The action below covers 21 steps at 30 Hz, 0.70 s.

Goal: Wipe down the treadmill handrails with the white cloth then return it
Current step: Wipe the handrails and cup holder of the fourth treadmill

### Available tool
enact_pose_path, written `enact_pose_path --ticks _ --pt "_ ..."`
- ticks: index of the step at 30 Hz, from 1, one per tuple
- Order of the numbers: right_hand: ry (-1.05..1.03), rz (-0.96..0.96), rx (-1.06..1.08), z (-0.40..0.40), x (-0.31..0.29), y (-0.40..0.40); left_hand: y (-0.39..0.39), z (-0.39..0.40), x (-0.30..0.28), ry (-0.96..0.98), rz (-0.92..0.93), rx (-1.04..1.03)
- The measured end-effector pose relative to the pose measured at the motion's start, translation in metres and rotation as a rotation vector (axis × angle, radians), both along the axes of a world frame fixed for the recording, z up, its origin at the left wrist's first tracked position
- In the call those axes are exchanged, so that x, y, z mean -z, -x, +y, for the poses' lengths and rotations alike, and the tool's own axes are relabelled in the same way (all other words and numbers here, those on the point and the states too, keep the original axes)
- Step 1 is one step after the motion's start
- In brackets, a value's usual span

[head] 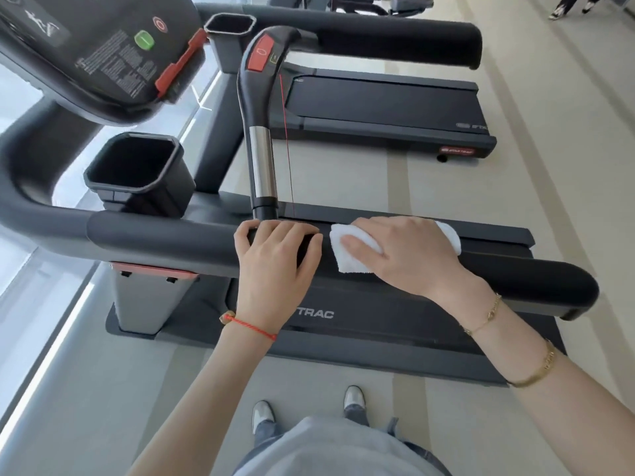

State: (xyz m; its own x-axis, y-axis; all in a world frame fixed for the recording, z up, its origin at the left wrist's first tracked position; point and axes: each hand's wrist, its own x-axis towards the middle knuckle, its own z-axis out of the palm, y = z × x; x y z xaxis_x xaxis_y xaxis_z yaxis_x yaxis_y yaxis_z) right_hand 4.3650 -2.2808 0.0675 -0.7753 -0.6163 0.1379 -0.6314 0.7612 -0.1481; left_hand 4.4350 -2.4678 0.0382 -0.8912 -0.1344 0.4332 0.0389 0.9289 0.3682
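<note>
The near black handrail (165, 238) of the treadmill runs left to right across the middle of the head view. My left hand (275, 262) grips it, fingers curled over the top. Just to its right, my right hand (402, 252) lies on a folded white cloth (347, 255) and presses it against the rail with fairly straight fingers. Part of the cloth sticks out beyond my knuckles at the far side. The rail's rounded end (570, 286) is bare, to the right of my wrist.
An inner grip bar (261, 132) with a red stop button and a chrome section meets the rail by my left hand. A cup holder (137, 170) and the console (86, 53) sit to the left. The far handrail (395, 36) and a second treadmill (385, 108) lie beyond.
</note>
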Motion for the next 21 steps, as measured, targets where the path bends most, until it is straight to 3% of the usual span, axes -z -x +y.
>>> enact_pose_path --ticks 7,11,15,21 --pt "0.009 -0.101 0.117 0.061 0.001 0.012 0.003 0.014 0.003 0.034 0.004 -0.088" --pt "-0.016 -0.077 0.104 0.055 0.005 0.013 0.003 0.02 0.004 0.05 0.001 -0.102" --pt "0.015 0.142 0.006 0.037 0.012 -0.001 0.006 0.035 0.004 0.055 -0.014 -0.073" --pt "0.113 0.413 0.046 0.069 0.039 -0.032 0.012 0.065 0.001 0.033 -0.024 0.009"
